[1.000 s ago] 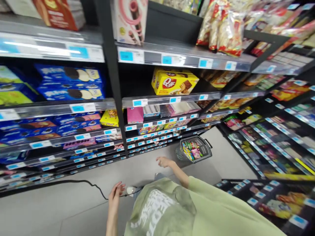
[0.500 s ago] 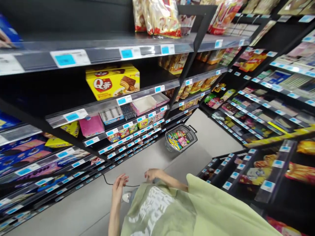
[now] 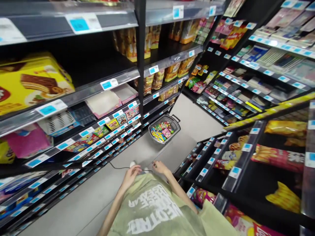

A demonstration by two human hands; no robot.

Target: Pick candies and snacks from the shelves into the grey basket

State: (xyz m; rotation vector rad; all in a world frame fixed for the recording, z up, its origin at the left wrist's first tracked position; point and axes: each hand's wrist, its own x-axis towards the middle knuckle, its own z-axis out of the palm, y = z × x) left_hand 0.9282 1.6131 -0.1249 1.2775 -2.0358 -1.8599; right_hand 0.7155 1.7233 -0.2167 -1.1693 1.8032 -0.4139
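Note:
Both my hands hang low in front of my body, over the floor. My left hand [image 3: 133,171] has loosely bent fingers, slightly apart, and I see nothing in it. My right hand [image 3: 160,167] is beside it, fingers loosely curled, with a small dark spot by the fingertips that I cannot make out. A thin black cord [image 3: 118,167] runs from the left toward my hands; its end is hard to see. Ahead on the floor stands a dark grey shopping basket [image 3: 176,127] with colourful snack packets [image 3: 162,131] in it, apart from both hands.
Tall shelves run along the left, with a yellow cake box [image 3: 36,83] and an open white-topped carton [image 3: 103,102]. Snack bags [image 3: 278,157] fill the rack at right. A yellow strip [image 3: 270,111] edges that rack. Grey floor [image 3: 189,113] runs between.
My view has moved forward and turned somewhat right. The yellow box has shifted left, and the basket appears further left. Both hands have come forward, still low in front of me.

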